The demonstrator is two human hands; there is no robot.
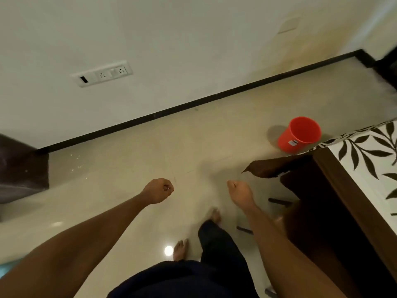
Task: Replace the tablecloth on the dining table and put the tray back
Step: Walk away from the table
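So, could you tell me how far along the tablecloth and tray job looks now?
Seemingly done: a leaf-patterned tablecloth lies spread at right, its brown border hanging down. In hand: nothing; the left hand and right hand are curled and empty. Left: the tray, which is not in view.

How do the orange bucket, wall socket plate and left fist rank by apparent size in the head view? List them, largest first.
1. orange bucket
2. wall socket plate: longer than the bucket, but thin
3. left fist: close to the plate in area, so that pair is unsure; it is also nearest the camera
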